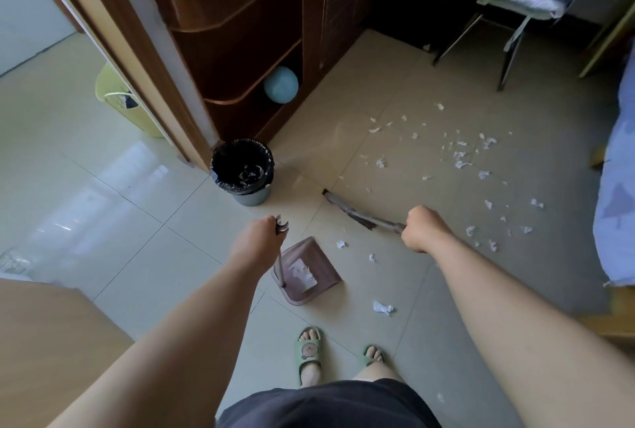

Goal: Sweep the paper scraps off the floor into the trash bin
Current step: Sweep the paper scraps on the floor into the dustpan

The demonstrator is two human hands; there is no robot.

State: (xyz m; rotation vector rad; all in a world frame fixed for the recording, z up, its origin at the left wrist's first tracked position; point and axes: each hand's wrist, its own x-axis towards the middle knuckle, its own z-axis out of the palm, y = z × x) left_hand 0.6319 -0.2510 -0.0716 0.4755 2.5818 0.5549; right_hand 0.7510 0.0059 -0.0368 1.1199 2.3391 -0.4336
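Two fists, left hand (261, 238) gripping dustpan (305, 271) handle, right hand (424, 228) gripping broom (357, 214)

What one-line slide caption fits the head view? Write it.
Left hand holds dustpan, right hand holds broom; paper scraps await.

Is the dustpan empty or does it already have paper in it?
Not empty. The dustpan, held by its handle in the left hand, shows white paper in its tray. Many paper scraps still lie on the floor.
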